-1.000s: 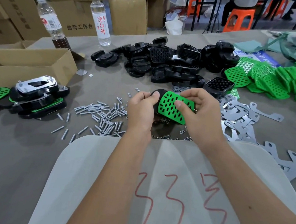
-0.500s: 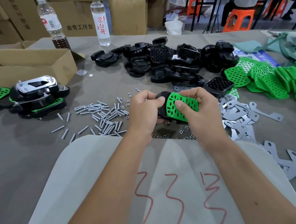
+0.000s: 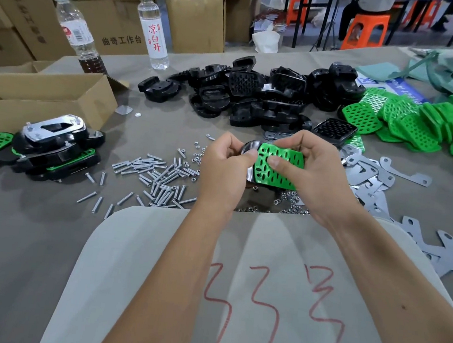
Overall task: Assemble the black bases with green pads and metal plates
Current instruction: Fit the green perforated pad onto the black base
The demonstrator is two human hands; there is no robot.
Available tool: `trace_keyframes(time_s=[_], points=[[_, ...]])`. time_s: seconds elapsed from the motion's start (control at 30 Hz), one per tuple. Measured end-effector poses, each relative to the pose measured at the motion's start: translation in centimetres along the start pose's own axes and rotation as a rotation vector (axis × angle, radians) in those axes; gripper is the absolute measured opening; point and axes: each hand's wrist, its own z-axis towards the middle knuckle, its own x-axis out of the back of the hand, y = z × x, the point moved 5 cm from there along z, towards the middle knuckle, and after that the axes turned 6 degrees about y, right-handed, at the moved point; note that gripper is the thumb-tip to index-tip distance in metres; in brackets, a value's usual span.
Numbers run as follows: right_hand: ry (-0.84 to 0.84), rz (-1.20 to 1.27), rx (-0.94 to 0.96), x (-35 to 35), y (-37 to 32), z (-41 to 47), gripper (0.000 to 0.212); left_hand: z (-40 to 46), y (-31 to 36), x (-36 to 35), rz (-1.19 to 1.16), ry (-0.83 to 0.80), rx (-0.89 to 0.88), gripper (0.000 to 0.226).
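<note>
Since the earlier frames the green pad [image 3: 276, 166] has tipped from standing on edge to lying flatter, its perforated face turned up, and both hands have drawn closer around it. The left hand [image 3: 225, 168] grips the rounded end of the black base [image 3: 248, 148] under the pad, thumb curled onto the pad's near corner; the right hand [image 3: 312, 169] grasps the other end, thumb pressing the perforated face and fingers wrapped over the far edge. The pair is held in the air just above the loose nuts [image 3: 286, 202], with the pile of screws [image 3: 160, 175] to the left of the pad, the metal plates [image 3: 369, 180] to its right, and the heap of spare black bases [image 3: 255, 96] beyond it. The step looks like seating the pad on the base: it would go best by lining up the pad's outline with the base first, then pressing evenly from the thumbs, keeping the screw holes clear.
</note>
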Motion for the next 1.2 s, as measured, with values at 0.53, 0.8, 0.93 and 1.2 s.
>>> trace_keyframes(time_s=[0.53,0.8,0.93,1.2], points=[[0.266,-0.34,-0.054,0.6,1.1,-0.4,0.051,0.8,-2.0,0.6,-0.084,-0.014,0.129,0.037],[-0.179,0.365,-0.304,-0.8,0.4,-0.7,0.028,1.1,-2.4,-0.2,-0.314,-0.085,0.233,0.02],[-0.261,0.432,-0.326,-0.6,0.4,-0.6,0.036,1.3,-2.4,0.0,-0.369,-0.153,0.276,0.021],[-0.254,0.465,-0.307,-0.5,0.7,-0.3,0.038,1.0,-1.9,0.0,-0.356,-0.125,0.253,0.033]])
